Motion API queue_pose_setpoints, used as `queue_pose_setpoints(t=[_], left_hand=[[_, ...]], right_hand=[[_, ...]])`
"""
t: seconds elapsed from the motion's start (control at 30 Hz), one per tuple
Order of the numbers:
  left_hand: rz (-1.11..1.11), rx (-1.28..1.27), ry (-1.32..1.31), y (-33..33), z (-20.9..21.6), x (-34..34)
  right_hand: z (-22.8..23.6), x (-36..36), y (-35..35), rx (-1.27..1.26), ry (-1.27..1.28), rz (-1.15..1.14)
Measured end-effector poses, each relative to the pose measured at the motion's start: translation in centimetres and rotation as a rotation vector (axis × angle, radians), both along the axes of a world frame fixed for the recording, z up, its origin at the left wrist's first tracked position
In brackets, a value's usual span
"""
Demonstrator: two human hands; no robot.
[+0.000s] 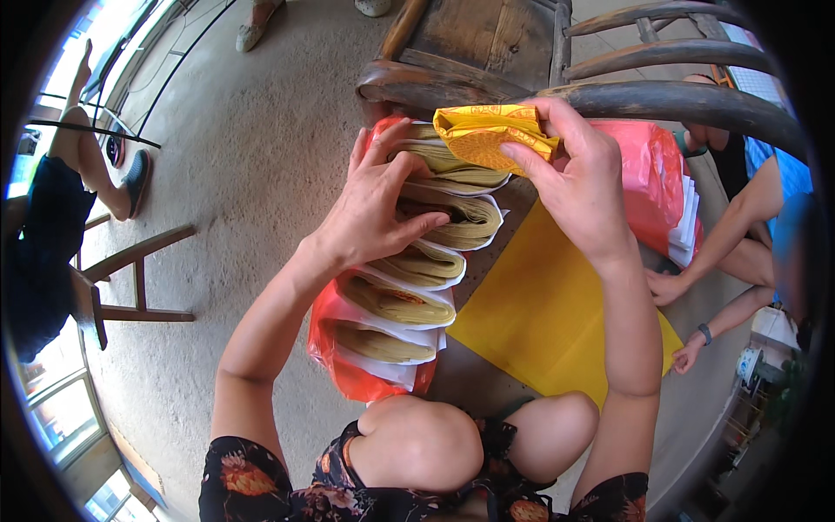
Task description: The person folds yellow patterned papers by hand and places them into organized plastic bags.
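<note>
In my right hand is a folded bundle of yellow paper with an orange printed pattern, pinched between thumb and fingers above the far end of a row. My left hand rests with fingers apart on the row of folded bundles of brownish-yellow paper, each lined with white sheets. Its thumb reaches over the opening of one bundle. The row stands in a red plastic bag in front of my knees. A large yellow sheet lies flat to the right of the bag.
A wooden chair lies across the far side. Behind my right hand sits another red plastic bag with white sheets. Another person's hands touch the yellow sheet's right edge. A wooden stool and someone's leg are at left.
</note>
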State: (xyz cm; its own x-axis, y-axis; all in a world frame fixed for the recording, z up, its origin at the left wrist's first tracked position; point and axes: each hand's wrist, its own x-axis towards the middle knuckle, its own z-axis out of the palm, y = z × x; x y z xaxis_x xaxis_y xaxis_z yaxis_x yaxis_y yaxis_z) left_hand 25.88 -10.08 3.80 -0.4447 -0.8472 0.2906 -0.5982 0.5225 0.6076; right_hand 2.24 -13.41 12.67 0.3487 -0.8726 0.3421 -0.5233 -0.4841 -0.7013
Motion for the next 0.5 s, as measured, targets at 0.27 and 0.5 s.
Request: queue_pose_setpoints(t=[0.27, 0.5], left_hand=[[-0.100, -0.043, -0.150, 0.8, 1.3, 0.2], [-0.183, -0.009, -0.130, 0.3, 1.3, 1.3]], right_hand=[[0.6, 0.9, -0.2, 0.018, 0.094, 0.072], [0.0, 3.8, -1.0, -0.270, 0.575, 0.200]])
